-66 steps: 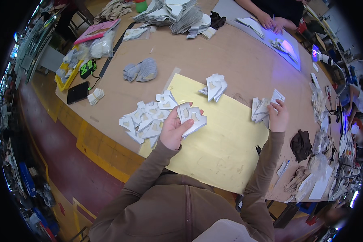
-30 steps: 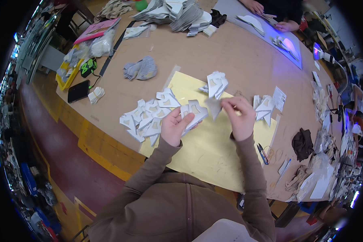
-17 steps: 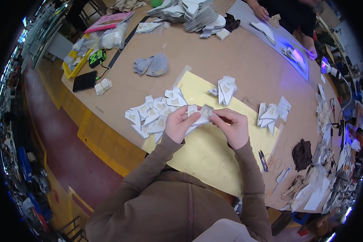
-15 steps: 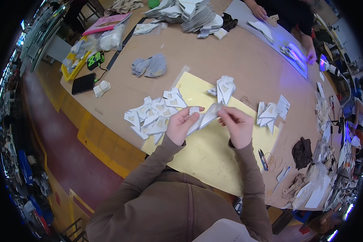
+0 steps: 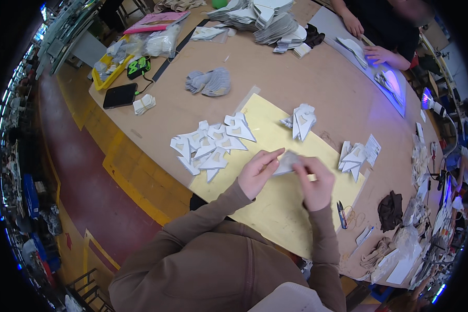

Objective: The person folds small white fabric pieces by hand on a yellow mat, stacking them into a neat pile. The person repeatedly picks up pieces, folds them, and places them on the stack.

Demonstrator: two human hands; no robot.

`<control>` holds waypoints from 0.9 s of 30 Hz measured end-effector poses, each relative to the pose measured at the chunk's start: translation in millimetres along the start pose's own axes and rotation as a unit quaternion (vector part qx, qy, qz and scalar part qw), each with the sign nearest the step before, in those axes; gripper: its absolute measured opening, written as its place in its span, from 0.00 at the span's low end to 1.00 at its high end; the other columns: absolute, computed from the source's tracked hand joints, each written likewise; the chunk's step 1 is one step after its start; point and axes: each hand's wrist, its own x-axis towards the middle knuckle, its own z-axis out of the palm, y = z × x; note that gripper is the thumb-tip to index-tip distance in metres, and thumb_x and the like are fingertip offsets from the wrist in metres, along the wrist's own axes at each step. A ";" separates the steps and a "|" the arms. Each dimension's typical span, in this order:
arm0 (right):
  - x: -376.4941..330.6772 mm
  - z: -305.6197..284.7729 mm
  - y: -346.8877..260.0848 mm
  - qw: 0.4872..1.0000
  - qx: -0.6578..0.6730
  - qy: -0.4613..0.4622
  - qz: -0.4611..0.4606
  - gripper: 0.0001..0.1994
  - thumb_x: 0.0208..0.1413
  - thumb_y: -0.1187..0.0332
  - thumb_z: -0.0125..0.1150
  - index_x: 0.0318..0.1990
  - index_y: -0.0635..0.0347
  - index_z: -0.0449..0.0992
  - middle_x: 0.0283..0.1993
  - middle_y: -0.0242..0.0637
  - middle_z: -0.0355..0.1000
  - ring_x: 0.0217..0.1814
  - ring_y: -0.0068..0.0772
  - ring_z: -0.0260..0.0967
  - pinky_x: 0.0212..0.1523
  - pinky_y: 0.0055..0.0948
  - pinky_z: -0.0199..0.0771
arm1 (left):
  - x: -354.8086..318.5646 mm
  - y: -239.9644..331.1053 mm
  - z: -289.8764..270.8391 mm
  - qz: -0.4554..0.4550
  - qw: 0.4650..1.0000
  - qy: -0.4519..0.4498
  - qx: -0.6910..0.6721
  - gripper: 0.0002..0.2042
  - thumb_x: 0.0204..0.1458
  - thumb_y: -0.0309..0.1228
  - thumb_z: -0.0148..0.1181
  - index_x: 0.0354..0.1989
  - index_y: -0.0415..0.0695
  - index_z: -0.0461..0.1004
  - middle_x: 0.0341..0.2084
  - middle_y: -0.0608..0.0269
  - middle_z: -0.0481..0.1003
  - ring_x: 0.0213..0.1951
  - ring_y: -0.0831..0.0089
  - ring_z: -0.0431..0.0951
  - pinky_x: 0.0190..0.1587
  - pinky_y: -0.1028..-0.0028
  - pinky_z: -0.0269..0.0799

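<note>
White piece (image 5: 284,165) in left hand (image 5: 257,176) and right hand (image 5: 317,183), yellow sheet (image 5: 278,218) below

Bright, even | violet lamp (image 5: 427,100) glowing, right | right fingers (image 5: 304,167) blurred | rim bent, black

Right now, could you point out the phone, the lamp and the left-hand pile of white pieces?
Phone (image 5: 120,95): head view, on its dark screen.
Lamp (image 5: 427,99): head view, on its glowing bulb.
Pile of white pieces (image 5: 207,143): head view, near its middle.
</note>
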 end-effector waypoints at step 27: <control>10.4 -21.9 -2.3 0.988 0.112 -0.097 0.033 0.14 0.55 0.76 0.62 0.49 0.66 0.75 0.43 0.39 0.74 0.43 0.26 0.72 0.44 0.24 0.73 | 30.1 43.4 -32.2 0.008 0.996 -0.066 0.067 0.09 0.53 0.23 0.63 0.42 0.36 0.77 0.35 0.64 0.78 0.37 0.79 0.77 0.42 0.79 0.73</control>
